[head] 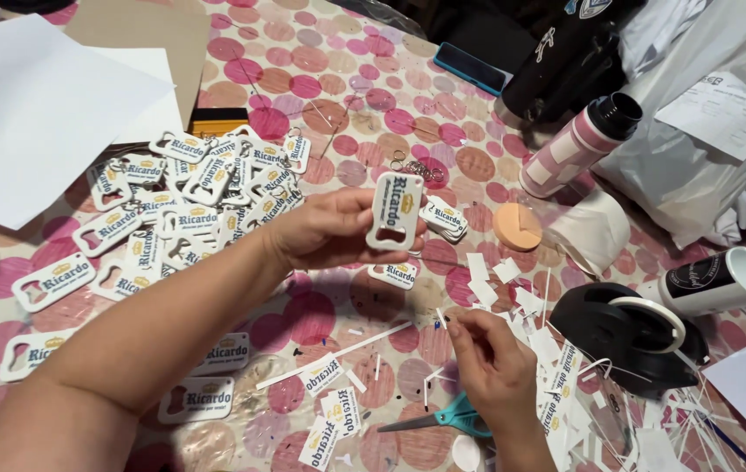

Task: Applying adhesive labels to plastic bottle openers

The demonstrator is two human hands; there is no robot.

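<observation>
Left hand holds one white bottle opener; right hand pinches one paper strip.

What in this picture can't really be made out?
- Right hand: what its fingertips pinch is too small to identify in the head view.
- Scissors: the teal handles are partly hidden behind that wrist.
- White opener tag: the left hand covers its back.
- Black tape dispenser: paper strips hide its base.

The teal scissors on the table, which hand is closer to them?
The right hand. It hovers just above the teal scissors, pinching a thin paper strip. The left hand is farther up the table, holding a white bottle-opener tag.
</observation>
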